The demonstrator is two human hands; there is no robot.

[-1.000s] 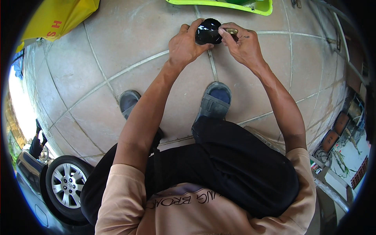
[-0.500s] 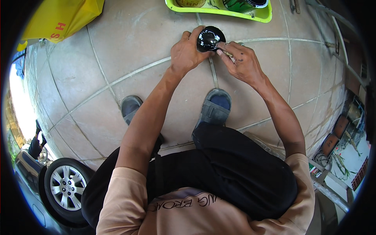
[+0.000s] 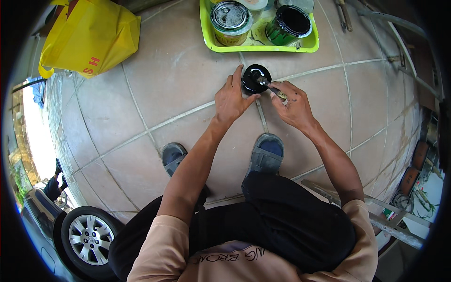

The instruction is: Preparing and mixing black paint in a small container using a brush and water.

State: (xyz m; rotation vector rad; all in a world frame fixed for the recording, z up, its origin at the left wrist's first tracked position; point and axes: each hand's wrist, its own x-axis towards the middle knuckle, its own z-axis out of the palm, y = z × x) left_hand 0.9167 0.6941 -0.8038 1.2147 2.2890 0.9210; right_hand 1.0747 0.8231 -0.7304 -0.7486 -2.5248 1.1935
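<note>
Leftmost, the fisheye's dark rim cuts off a car (image 3: 44, 211), so only one wheel (image 3: 91, 236) shows, its right edge against the person's dark trouser leg. Above it, one yellow bag (image 3: 103, 37) stands on the tiled floor (image 3: 174, 89), its opening too dark to see into. Two grey sandals (image 3: 267, 157) rest flat below; the left forearm partly covers the left one.

Two bare hands work at the centre. The left hand (image 3: 231, 99) grasps one black round container (image 3: 250, 77) from its left side, thumb on the near edge; whether the container touches the floor is hard to tell. It sits between the hands, just on the near side of one lime-green tray (image 3: 223, 49), which the upper edge cuts off. Two tins stand out in the tray: a silver-lidded tin (image 3: 230, 18) and, to its right, an uncovered green tin (image 3: 277, 34), dark inside. More containers behind are too cropped to count.

The right hand (image 3: 295, 105) pinches one short tool (image 3: 281, 94), its tip over the glossy black; brush or scraper, I cannot tell. Farther right, a metal frame (image 3: 394, 230) runs partly behind the right sleeve.
</note>
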